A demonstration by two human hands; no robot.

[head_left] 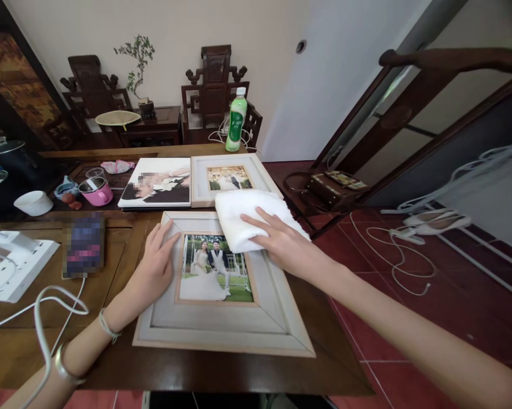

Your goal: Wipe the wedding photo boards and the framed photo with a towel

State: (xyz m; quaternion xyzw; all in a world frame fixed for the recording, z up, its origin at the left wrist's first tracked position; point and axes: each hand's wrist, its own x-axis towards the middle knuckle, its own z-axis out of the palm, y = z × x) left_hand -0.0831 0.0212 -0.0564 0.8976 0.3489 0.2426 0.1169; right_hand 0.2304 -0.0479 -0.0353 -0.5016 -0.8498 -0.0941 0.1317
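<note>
A pale wooden picture frame (221, 338) lies flat near the table's front edge, with a photo (215, 272) of a couple in its middle. On the frame's upper left border rests my left hand (157, 258), its fingers stretched out and apart. My right hand (281, 241) presses a folded white cloth (238, 218) onto the upper right corner, fingers spread over it. The cloth covers that corner and reaches the lower edge of a second framed photo (198, 182) behind. Left of that lies a white-edged photo panel (157, 196), partly blurred out.
A green bottle (236, 122) stands at the table's back. On the left are a pink mug (96, 191), a white bowl (33, 203), a phone-like blurred item (84, 247), a power strip (21, 272) and loose white cable (40, 318). A wooden chair (409, 113) stands at right.
</note>
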